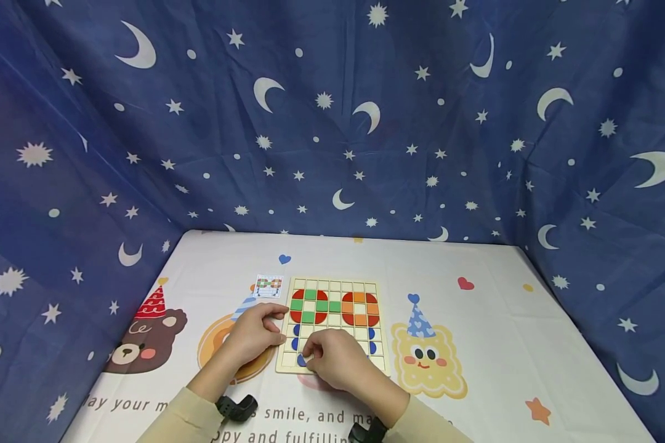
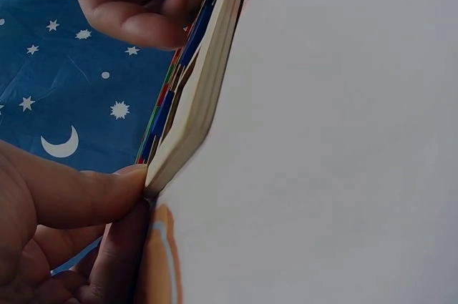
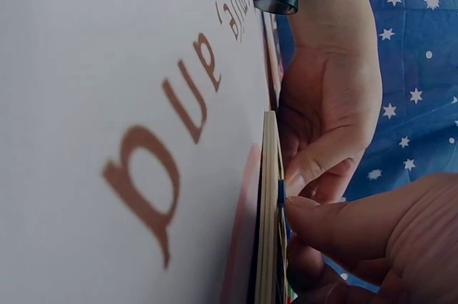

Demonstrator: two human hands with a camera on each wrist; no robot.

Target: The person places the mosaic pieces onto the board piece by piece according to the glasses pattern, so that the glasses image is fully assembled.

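Observation:
A square wooden pattern board (image 1: pixel 332 364) lies on the table with red, green, orange and blue tiles in its grid. My left hand (image 1: pixel 253 332) holds its left edge, thumb and a finger at the rim; in the left wrist view the thumb (image 2: pixel 107 193) meets the board's corner. Over the front left cells, my right hand (image 1: pixel 338 360) pinches at a small blue rounded tile (image 1: pixel 302 360). From the right wrist, that blue tile (image 3: pixel 281 193) shows at the tip of the right thumb (image 3: pixel 336 225), close on the board's face. The right hand covers several front cells.
A small pattern card (image 1: pixel 268 286) lies behind the left hand, showing a similar coloured figure. Blue tiles (image 1: pixel 372 340) sit along the board's right side. The white printed cloth (image 1: pixel 504 344) covers the table, with a dark blue starry curtain (image 1: pixel 321 123) behind.

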